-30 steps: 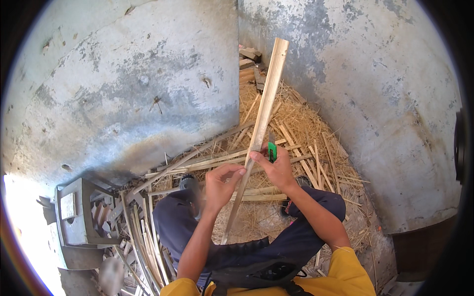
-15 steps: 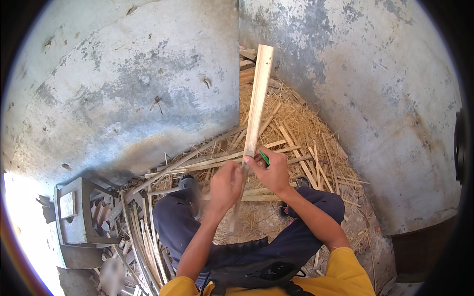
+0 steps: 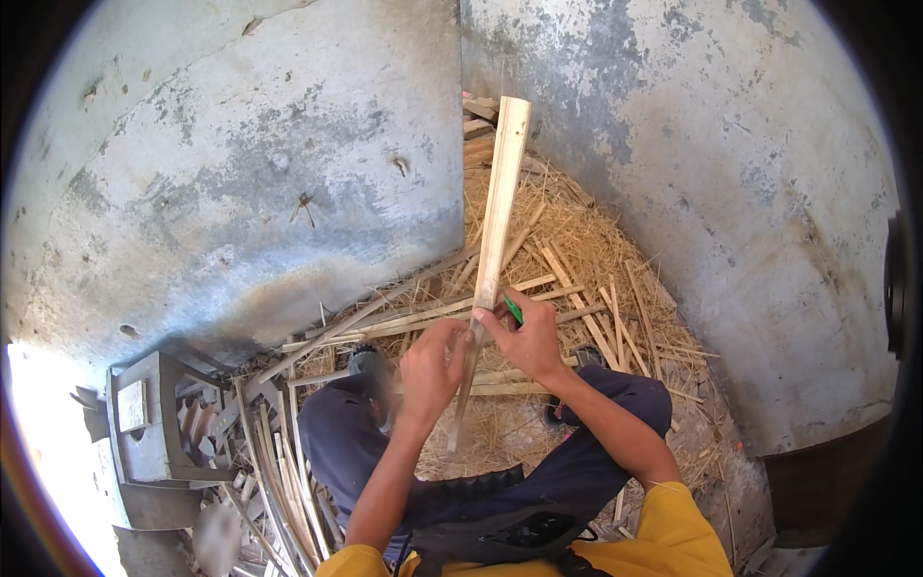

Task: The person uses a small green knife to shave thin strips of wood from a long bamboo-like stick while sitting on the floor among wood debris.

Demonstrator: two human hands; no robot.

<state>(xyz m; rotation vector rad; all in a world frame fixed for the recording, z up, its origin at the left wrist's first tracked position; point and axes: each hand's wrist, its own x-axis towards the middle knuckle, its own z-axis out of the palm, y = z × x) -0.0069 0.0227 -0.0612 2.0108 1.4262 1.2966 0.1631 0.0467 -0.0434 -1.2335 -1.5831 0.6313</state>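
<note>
A long split-bamboo-like wooden strip (image 3: pixel 500 197) slants up and away from me, broad and pale at its far end. Its narrower, greyish lower end hangs down between my knees and is a little blurred. My right hand (image 3: pixel 528 338) grips the strip near its middle, thumb laid on the face. A small green object (image 3: pixel 512 308) shows beside those fingers; its kind is not clear. On the other side, my left hand (image 3: pixel 433 365) is closed with thumb and fingertips against the strip's left edge, just below the right thumb.
Loose wooden strips (image 3: pixel 588 303) lie over straw-like shavings (image 3: pixel 567 221) beyond my feet. More long strips (image 3: pixel 284 462) are piled at my left, next to a grey stool-like frame (image 3: pixel 144 413). Worn, peeling walls (image 3: pixel 336 144) meet ahead of me.
The far end of the strip has dipped slightly. My left hand has shifted slightly left and its fingers have moved a little; my right hand keeps its grip.
</note>
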